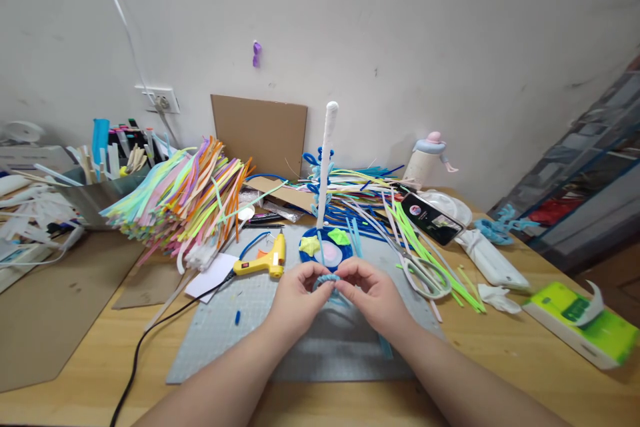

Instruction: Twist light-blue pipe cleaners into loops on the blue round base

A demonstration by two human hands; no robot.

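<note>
Both hands meet over the grey cutting mat (220, 340), pinching one light-blue pipe cleaner (328, 278) that is coiled between the fingertips. My left hand (300, 297) grips its left side, and my right hand (373, 293) grips its right side. Just beyond the fingers sits a round dark-blue base (304, 255) bearing a yellow star (310, 245), a green star (340, 236) and a pale pink-and-white disc. A white wrapped stick (327, 160) stands upright behind it, with blue curled pieces around. Loose light-blue strips lie partly under my right hand.
A yellow glue gun (265, 260) with a black cord lies left. Scissors (425, 277), green pipe cleaners (460, 287), a phone (433, 217) and a green tissue pack (583, 323) lie right. A large pipe-cleaner bundle (185, 200) and cardboard (260, 133) stand behind, left of centre.
</note>
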